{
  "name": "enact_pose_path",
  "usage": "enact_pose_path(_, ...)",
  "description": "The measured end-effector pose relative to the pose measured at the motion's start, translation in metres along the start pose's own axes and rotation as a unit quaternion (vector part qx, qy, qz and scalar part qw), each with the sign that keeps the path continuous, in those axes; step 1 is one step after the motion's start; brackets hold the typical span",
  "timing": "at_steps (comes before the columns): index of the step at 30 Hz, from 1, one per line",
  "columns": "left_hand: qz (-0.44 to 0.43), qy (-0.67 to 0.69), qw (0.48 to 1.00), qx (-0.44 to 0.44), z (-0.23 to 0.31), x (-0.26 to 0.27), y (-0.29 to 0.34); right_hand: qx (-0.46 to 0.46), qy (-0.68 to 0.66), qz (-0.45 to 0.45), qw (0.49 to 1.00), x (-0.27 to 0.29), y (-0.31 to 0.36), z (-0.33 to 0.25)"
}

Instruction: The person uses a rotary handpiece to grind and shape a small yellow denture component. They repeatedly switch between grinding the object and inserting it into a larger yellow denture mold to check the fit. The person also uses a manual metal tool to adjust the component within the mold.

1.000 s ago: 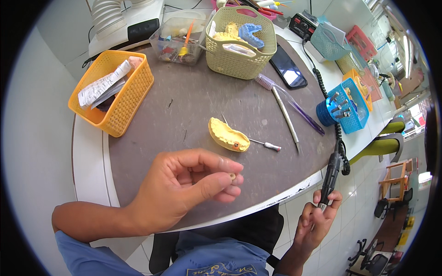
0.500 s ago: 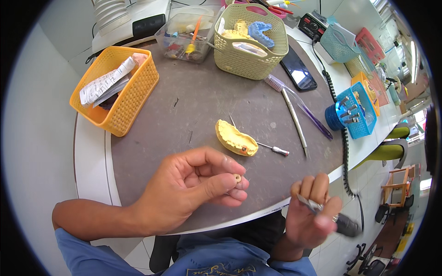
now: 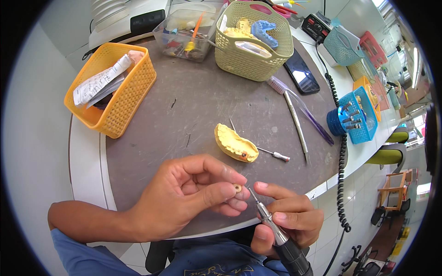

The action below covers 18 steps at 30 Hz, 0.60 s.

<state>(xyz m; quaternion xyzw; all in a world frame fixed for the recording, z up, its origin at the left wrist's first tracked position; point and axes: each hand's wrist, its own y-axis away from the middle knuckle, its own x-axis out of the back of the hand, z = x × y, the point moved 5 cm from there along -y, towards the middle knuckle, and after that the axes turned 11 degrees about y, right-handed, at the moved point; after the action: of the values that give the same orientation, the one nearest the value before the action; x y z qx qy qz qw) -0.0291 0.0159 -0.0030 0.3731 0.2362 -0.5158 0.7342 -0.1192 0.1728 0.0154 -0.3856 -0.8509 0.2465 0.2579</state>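
My left hand (image 3: 195,195) pinches a small tan ring-like piece, which looks like a dental crown with a hole through it (image 3: 237,188), between thumb and fingers. My right hand (image 3: 292,214) grips a rotary handpiece (image 3: 276,225), silver in front and black at the back. Its thin bur tip points up and left, close to the crown; whether the two touch I cannot tell. Just beyond my hands lies a yellow plaster dental model (image 3: 230,141) with a round brown-rimmed hole at its right end. A slim screwdriver (image 3: 280,156) lies beside and partly behind the model.
An orange basket (image 3: 131,99) with papers stands left. At the back are a clear tub (image 3: 168,34) and a green basket (image 3: 251,64) with models. A phone (image 3: 301,73), purple toothbrush (image 3: 317,126), white pen-like tool (image 3: 297,124), blue bur holder (image 3: 336,122) and coiled cord (image 3: 342,184) are right.
My right hand has swung left and turned the handpiece, bringing its tip beside the crown. My left hand keeps its pinch, the crown's hole now facing up more plainly.
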Motion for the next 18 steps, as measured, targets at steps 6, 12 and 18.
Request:
enact_pose_path(6, -0.003, -0.011, 1.000, 0.009, 0.0010, -0.0040, -0.0007, -0.001, 0.017, -0.013, 1.000, 0.0000, 0.0021, 0.0000)
enact_pose_path(12, 0.001, -0.009, 1.000, 0.012, 0.0013, -0.0037, 0.0001, -0.005, 0.016, -0.009, 1.000, 0.0001, 0.0037, 0.0018)
enact_pose_path(18, -0.001, -0.011, 1.000, 0.010, 0.0011, -0.0037, -0.0003, 0.002, 0.011, -0.009, 1.000, -0.0007, 0.0025, 0.0025)
